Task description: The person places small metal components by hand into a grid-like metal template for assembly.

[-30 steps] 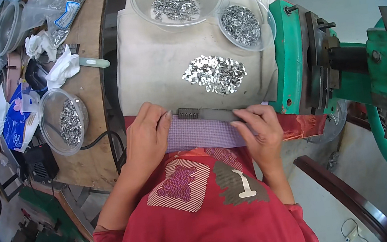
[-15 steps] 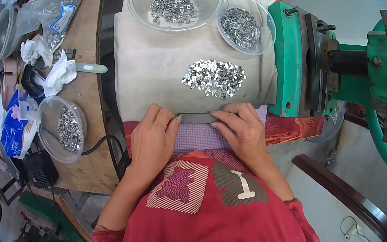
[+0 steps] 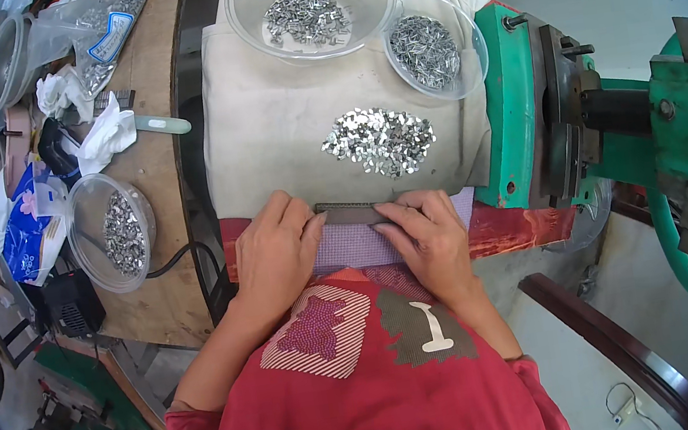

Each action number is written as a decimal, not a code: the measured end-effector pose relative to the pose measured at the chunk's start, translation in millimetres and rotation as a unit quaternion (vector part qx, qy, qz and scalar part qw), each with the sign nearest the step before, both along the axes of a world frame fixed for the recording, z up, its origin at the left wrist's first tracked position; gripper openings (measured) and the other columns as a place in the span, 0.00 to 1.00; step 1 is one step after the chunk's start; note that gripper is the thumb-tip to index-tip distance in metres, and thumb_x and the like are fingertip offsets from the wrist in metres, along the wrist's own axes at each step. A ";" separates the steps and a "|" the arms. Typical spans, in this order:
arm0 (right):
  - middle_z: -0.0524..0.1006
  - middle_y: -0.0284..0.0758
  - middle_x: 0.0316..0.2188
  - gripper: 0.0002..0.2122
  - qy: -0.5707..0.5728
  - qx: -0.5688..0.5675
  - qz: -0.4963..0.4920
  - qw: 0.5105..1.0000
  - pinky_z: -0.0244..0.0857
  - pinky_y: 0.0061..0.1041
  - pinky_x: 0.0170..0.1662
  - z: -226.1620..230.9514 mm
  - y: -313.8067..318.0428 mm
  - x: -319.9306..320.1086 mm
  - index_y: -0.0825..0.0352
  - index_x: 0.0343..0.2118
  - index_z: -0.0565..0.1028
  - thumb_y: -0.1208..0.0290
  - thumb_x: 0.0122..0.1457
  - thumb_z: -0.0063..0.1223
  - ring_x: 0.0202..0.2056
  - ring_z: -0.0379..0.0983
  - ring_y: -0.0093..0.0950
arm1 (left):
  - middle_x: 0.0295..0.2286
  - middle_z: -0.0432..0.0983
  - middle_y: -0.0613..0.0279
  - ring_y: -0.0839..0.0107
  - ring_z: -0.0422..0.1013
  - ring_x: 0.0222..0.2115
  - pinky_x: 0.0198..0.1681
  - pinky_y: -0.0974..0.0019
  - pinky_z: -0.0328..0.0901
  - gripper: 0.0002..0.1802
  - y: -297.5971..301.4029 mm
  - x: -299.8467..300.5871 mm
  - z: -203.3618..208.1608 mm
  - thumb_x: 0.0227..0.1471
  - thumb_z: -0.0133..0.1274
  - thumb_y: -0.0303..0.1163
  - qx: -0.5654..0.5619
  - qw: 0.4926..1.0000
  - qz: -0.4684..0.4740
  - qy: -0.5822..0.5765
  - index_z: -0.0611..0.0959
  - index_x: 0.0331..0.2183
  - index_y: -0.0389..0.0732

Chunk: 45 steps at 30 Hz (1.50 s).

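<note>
Between my two hands is a narrow dark grey strip (image 3: 350,215) with a row of fine notches or marks along its far edge. My left hand (image 3: 274,249) pinches its left end, thumb toward the middle. At the other end my right hand (image 3: 429,234) grips it between thumb and fingers. The strip lies along the near edge of a beige cloth (image 3: 257,130), and I cannot tell whether it rests on the cloth. Just beyond it is a loose pile of small shiny silver metal pieces (image 3: 382,141).
Two clear plastic tubs, a large one (image 3: 249,39) and a smaller one (image 3: 475,73), hold small metal parts at the cloth's far side. A green machine (image 3: 504,104) stands at the right. On the wooden table (image 3: 171,301) at left are another tub (image 3: 85,251), tissues (image 3: 108,134) and bags.
The strip has tilted so that its notched far edge now shows. Both hands stay at its ends, with only a slight shift of the fingers.
</note>
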State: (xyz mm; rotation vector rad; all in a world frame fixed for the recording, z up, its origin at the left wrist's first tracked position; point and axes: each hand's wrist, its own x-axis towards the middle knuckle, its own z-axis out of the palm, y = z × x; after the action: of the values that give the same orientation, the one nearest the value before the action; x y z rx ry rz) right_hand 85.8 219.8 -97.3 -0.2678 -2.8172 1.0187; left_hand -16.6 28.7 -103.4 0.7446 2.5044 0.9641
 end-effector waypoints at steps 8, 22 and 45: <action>0.76 0.37 0.33 0.15 0.007 0.014 -0.065 0.998 0.68 0.32 0.38 -10.5 6.6 6.5 0.67 0.39 0.83 0.75 0.46 0.70 0.35 0.73 0.36 | 0.35 0.71 0.54 0.49 0.74 0.33 0.34 0.51 0.68 0.13 -2.6 -0.7 -6.0 0.53 0.60 0.32 0.024 0.998 0.026 -0.043 0.78 0.39 0.39; 0.79 0.36 0.34 0.13 0.150 0.046 -0.054 0.986 0.72 0.30 0.38 9.1 33.5 38.8 0.65 0.39 0.81 0.74 0.50 0.68 0.35 0.77 0.35 | 0.35 0.77 0.54 0.53 0.76 0.32 0.34 0.57 0.70 0.14 26.9 -18.1 19.3 0.42 0.64 0.23 0.118 0.985 -0.123 0.038 0.82 0.35 0.39; 0.78 0.37 0.28 0.09 0.178 0.079 -0.429 0.882 0.73 0.23 0.27 48.5 86.8 116.4 0.70 0.35 0.81 0.80 0.49 0.68 0.25 0.80 0.25 | 0.27 0.76 0.66 0.66 0.77 0.30 0.33 0.62 0.72 0.06 284.0 -20.5 95.1 0.44 0.55 0.30 0.202 0.680 -0.578 0.404 0.82 0.19 0.41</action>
State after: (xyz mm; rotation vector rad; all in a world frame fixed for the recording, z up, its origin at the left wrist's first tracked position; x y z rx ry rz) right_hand 202.2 306.6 -48.9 -1.0583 -2.0473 0.5408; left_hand -37.1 312.6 -8.3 2.8873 1.5136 0.6730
